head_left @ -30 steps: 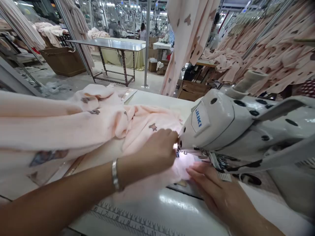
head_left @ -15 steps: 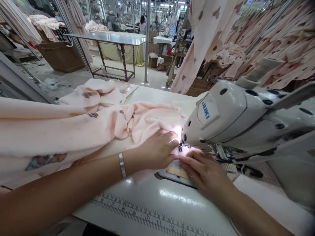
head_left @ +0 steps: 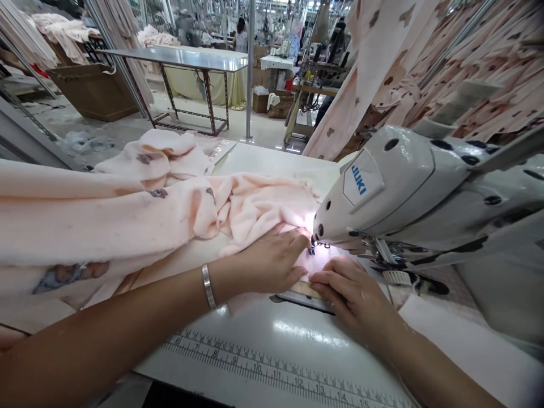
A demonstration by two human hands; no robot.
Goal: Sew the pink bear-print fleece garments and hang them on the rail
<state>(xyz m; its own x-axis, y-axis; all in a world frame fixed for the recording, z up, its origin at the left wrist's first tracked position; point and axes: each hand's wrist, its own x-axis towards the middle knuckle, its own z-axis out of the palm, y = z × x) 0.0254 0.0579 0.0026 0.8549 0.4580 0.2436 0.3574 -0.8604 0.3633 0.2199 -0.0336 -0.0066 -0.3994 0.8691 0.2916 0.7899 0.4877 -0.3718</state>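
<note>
One left hand point(head_left: 272, 263), one right hand point(head_left: 351, 294), one silver bangle point(head_left: 208, 286), one sewing machine point(head_left: 408, 198)

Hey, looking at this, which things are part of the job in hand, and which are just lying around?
Part of the job:
- left hand, flat on the fabric
- right hand, flat on the fabric
- soft pale pink fabric
- white Juki sewing machine

Just around:
- pink printed garments hanging at right
- long grey-topped metal table
- large brown bin

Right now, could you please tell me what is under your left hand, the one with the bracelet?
The left hand rests on pale pink fabric; the white table beneath is covered there and cannot be seen.
</note>
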